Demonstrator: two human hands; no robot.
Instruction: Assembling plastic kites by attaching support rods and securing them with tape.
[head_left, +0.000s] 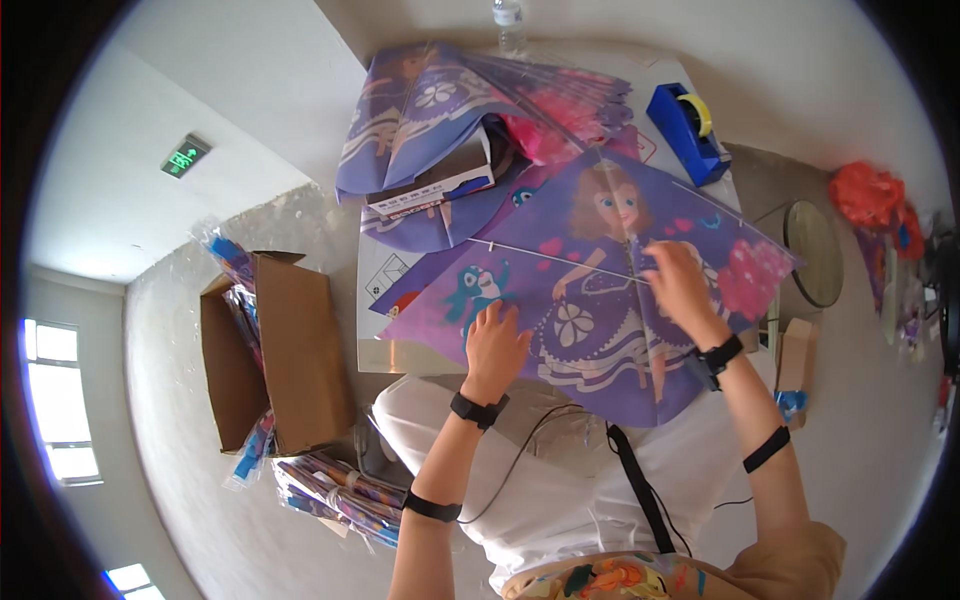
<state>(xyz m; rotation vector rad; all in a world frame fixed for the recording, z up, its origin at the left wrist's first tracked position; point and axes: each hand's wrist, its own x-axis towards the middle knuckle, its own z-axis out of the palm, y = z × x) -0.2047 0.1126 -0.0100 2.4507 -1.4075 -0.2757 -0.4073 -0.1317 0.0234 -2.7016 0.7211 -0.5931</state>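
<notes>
Trousers [540, 490], white, cover the person's lap at the bottom centre of the frame. Just above, the left hand [497, 350] rests on a purple kite [575, 325], palm down, fingers spread. The right hand [682, 287], right of centre, has thumb and fingertips bent together at the kite's middle; whether they pinch anything, I cannot tell. The kite, printed with a girl in a gown, fills the centre of the frame, partly on a white table [372, 345] and partly over the lap. Beyond it, at upper centre, more kites [425, 115] lie piled around a small open carton [435, 190]. A blue tape holder [685, 140] sits at upper right. A cardboard box [305, 350] stands at left. A clear bottle [511, 30] shows at the top edge.
</notes>
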